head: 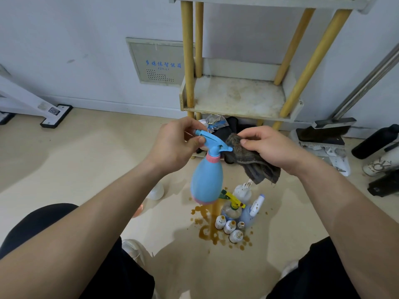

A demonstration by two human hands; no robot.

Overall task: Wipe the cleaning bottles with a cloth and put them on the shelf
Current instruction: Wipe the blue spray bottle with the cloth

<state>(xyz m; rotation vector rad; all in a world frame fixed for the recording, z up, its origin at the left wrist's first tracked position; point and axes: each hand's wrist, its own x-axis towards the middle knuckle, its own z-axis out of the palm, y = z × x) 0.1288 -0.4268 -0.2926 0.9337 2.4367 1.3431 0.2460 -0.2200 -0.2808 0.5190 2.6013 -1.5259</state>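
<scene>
Your left hand (174,145) pinches the trigger head of the blue spray bottle (206,180), which hangs upright with a pink collar; your right hand (273,148) grips the dark cloth (252,161) against its nozzle. At 12 o'clock the stained shelf (235,97) tier is bare; at 6 o'clock small bottles (230,226) stand in a brown spill (205,233) on the floor.

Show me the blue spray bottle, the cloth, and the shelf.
blue spray bottle (206,182), head view, middle of its body
cloth (250,160), head view, the folded middle
shelf (235,98), head view, bare stained lower board
</scene>
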